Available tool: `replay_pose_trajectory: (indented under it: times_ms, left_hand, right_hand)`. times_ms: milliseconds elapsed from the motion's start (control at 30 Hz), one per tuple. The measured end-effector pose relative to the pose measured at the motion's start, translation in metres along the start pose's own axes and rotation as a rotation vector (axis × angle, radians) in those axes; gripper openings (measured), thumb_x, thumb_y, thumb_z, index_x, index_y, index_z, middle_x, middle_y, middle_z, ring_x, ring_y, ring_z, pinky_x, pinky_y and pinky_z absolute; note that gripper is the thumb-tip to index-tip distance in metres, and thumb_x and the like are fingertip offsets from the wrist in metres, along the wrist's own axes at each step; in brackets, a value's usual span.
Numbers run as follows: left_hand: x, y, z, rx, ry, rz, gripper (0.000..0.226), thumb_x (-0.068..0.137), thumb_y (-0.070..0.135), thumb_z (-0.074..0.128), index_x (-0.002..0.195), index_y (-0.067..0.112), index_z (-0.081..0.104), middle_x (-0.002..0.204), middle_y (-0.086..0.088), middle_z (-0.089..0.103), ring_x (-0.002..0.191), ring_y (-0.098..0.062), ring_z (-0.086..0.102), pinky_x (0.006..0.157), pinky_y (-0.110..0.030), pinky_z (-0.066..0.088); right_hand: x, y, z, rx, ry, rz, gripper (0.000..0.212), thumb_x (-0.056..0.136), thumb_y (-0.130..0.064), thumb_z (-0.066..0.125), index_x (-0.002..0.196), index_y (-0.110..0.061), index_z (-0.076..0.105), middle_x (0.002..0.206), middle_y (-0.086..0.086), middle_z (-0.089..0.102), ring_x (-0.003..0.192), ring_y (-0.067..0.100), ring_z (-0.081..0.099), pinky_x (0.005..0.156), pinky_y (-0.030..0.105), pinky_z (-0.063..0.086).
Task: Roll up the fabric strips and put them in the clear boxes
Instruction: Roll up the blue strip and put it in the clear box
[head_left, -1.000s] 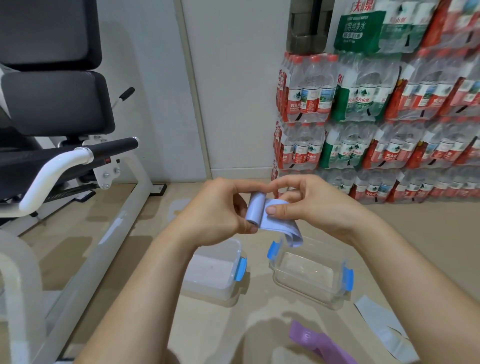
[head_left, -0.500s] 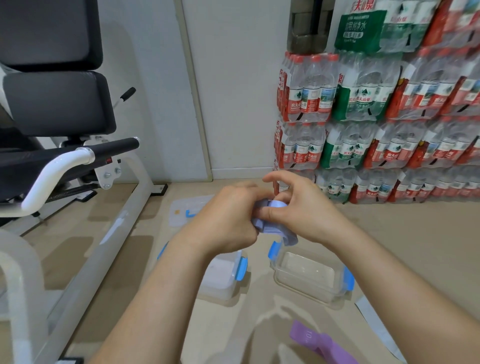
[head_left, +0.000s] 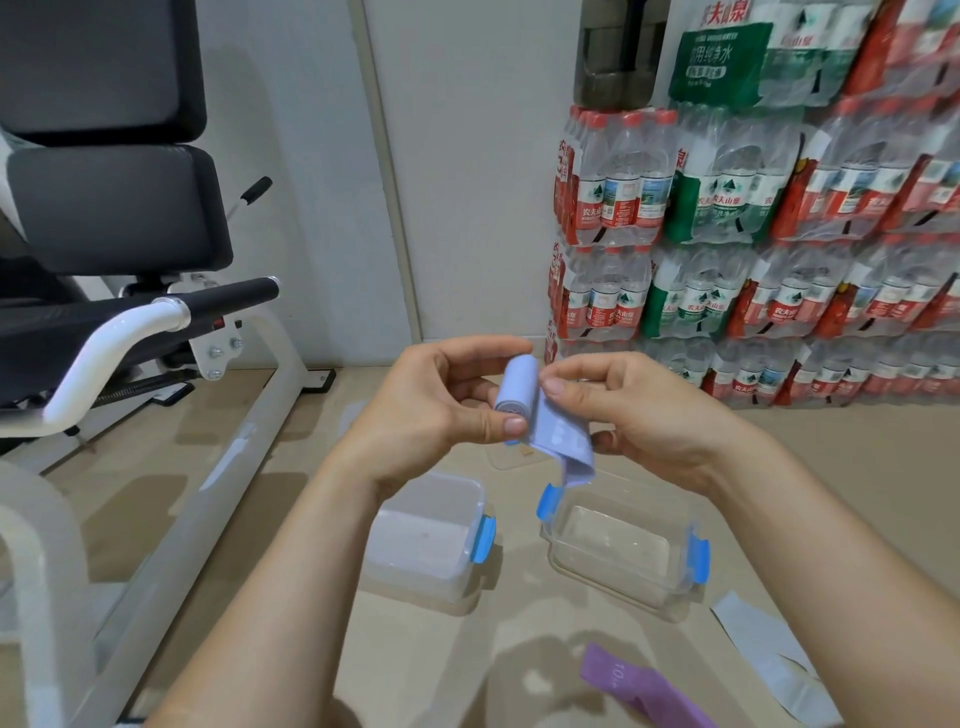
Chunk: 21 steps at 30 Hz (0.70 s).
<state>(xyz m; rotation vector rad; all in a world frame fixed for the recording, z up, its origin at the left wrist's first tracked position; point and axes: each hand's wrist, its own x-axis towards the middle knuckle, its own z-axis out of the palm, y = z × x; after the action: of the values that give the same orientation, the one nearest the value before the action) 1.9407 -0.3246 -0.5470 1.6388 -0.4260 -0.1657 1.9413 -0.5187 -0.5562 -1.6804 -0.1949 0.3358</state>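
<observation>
A light blue fabric strip (head_left: 535, 410) is partly rolled into a tight cylinder, with a loose tail hanging down. My left hand (head_left: 431, 410) pinches the roll between thumb and fingers. My right hand (head_left: 639, 410) pinches the strip just right of the roll. Below on the floor stand two clear boxes with blue clips: a frosted-looking left box (head_left: 431, 530) and an open right box (head_left: 623, 551) that looks empty. A purple strip (head_left: 639, 686) and a pale grey strip (head_left: 763, 654) lie flat on the floor at the lower right.
A white-framed machine with black pads (head_left: 130, 322) fills the left side. Stacked packs of water bottles (head_left: 753, 234) line the right wall. A clear lid (head_left: 514, 454) lies on the beige floor beyond the boxes.
My hands have drawn slightly apart and lifted, so the roll shows again between them. The roll looks thicker and the hanging tail shorter than a second ago.
</observation>
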Motion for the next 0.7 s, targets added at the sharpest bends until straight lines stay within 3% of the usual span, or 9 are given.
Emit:
replay_pose_trajectory:
  times_ms: [100, 200, 367, 500, 567, 633, 700]
  left_hand:
    - [-0.001, 0.0, -0.006, -0.012, 0.017, -0.005, 0.057, 0.055, -0.005, 0.077, 0.106, 0.02, 0.067, 0.093, -0.01, 0.069, 0.087, -0.023, 0.06, 0.074, -0.026, 0.057]
    - [-0.001, 0.0, -0.007, -0.025, 0.001, -0.001, 0.055, 0.056, -0.001, 0.075, 0.105, 0.02, 0.068, 0.091, -0.001, 0.072, 0.089, -0.021, 0.06, 0.075, -0.026, 0.056]
    - [0.0, -0.001, -0.006, -0.072, 0.025, 0.023, 0.053, 0.056, -0.001, 0.074, 0.104, 0.02, 0.068, 0.091, 0.003, 0.073, 0.089, -0.017, 0.062, 0.073, -0.022, 0.053]
    - [0.003, -0.004, -0.006, -0.143, 0.083, 0.055, 0.053, 0.056, -0.005, 0.071, 0.104, 0.018, 0.069, 0.095, 0.001, 0.072, 0.088, -0.014, 0.065, 0.073, -0.021, 0.052]
    - [0.004, -0.005, -0.006, -0.145, 0.103, 0.054, 0.054, 0.055, -0.005, 0.072, 0.104, 0.017, 0.068, 0.095, 0.001, 0.072, 0.084, -0.013, 0.066, 0.071, -0.021, 0.052]
    - [0.005, -0.006, -0.006, -0.137, 0.107, 0.047, 0.055, 0.054, -0.005, 0.073, 0.104, 0.018, 0.069, 0.096, 0.0, 0.072, 0.084, -0.015, 0.066, 0.071, -0.022, 0.053]
    - [0.004, -0.005, -0.004, -0.115, 0.089, 0.04, 0.055, 0.054, -0.005, 0.074, 0.103, 0.02, 0.069, 0.097, -0.001, 0.072, 0.085, -0.017, 0.065, 0.072, -0.024, 0.054]
  right_hand:
    - [-0.002, 0.001, -0.007, -0.029, -0.027, 0.053, 0.015, 0.078, -0.025, 0.072, 0.09, -0.016, 0.071, 0.081, 0.005, 0.066, 0.073, 0.015, 0.056, 0.061, 0.023, 0.044]
    - [-0.003, 0.002, -0.012, -0.015, -0.096, 0.078, 0.008, 0.081, -0.008, 0.07, 0.088, -0.011, 0.069, 0.075, 0.003, 0.066, 0.06, 0.009, 0.058, 0.05, 0.016, 0.045]
    - [-0.002, 0.001, -0.014, -0.117, -0.115, 0.069, 0.024, 0.078, 0.01, 0.067, 0.091, -0.009, 0.063, 0.084, 0.007, 0.062, 0.051, 0.006, 0.05, 0.041, 0.015, 0.033]
    - [0.0, 0.002, -0.012, 0.061, -0.03, 0.008, 0.037, 0.079, 0.02, 0.056, 0.093, -0.014, 0.057, 0.08, 0.008, 0.059, 0.062, 0.018, 0.056, 0.05, 0.021, 0.049]
    - [0.003, 0.001, -0.006, 0.133, 0.03, -0.014, 0.032, 0.081, 0.016, 0.052, 0.092, -0.013, 0.06, 0.082, 0.011, 0.057, 0.066, 0.02, 0.055, 0.055, 0.022, 0.051]
    - [0.004, -0.001, 0.0, 0.141, 0.093, -0.023, 0.012, 0.089, -0.005, 0.058, 0.092, -0.013, 0.066, 0.08, 0.008, 0.057, 0.064, 0.015, 0.052, 0.053, 0.02, 0.047]
    - [0.005, -0.001, 0.005, 0.058, 0.143, -0.028, 0.024, 0.091, -0.032, 0.059, 0.091, -0.011, 0.072, 0.075, 0.005, 0.057, 0.061, 0.013, 0.048, 0.05, 0.021, 0.042]
